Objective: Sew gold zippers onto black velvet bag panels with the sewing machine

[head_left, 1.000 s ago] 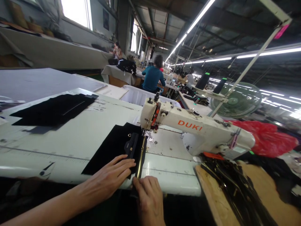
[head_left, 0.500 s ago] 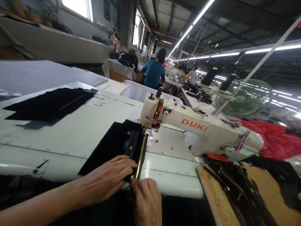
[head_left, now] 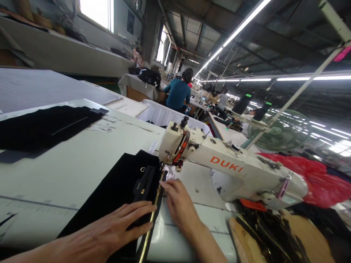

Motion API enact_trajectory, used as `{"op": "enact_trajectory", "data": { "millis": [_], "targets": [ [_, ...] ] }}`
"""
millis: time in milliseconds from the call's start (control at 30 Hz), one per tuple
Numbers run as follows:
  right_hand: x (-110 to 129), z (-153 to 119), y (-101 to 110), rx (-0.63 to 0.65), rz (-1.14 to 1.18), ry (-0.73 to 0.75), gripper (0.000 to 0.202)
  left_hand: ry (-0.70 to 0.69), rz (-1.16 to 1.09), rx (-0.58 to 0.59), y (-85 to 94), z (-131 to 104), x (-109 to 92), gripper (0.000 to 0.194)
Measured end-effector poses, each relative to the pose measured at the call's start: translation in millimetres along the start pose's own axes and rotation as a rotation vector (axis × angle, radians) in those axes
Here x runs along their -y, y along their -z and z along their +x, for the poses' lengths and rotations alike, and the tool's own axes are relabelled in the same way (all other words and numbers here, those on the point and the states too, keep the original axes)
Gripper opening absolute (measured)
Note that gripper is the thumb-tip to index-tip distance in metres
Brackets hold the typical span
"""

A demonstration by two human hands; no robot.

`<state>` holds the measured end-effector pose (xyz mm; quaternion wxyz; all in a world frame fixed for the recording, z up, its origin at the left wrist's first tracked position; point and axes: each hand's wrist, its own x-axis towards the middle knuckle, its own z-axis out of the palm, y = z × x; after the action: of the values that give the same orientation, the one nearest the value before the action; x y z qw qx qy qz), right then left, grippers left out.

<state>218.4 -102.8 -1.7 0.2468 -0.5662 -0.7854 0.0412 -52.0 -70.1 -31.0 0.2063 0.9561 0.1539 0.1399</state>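
Counter: black cut pieces stacked toward its left edge, a grey piece poking out beneath on the near side. Past its far left edge, a pale grey work surface. Off the far edge: white plastic bin, something dark inside. Beyond it, seated person, teal top, back turned. To that person's left, dark bundle on a cloth-draped table. Far right: round caged fan; lower, red plastic sheeting. Overhead, tube light. Upper left, bright window.
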Motion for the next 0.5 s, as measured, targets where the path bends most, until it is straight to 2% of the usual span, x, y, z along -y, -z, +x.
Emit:
{"op": "enact_trajectory", "data": {
  "millis": [100,167,233,433,500],
  "targets": [
    [-17,19,-16,0.06,-0.098,0.088,0.068,-0.13,0.033,-0.111,-10.3,7,16,0.075],
    [-21,21,-26,0.054,-0.142,0.083,0.067,-0.243,0.082,-0.092,-9.0,16,26,0.067],
    [-22,19,-31,0.041,-0.171,0.066,0.067,-0.286,0.111,-0.063,-4.9,24,33,0.064],
    [-34,24,-32,0.012,-0.205,0.082,0.065,-0.144,0.035,-0.205,-5.0,31,36,0.063],
    [-39,26,-34,-0.004,-0.186,0.105,0.064,-0.137,0.055,-0.186,-2.3,31,37,0.061]
  ]
}}
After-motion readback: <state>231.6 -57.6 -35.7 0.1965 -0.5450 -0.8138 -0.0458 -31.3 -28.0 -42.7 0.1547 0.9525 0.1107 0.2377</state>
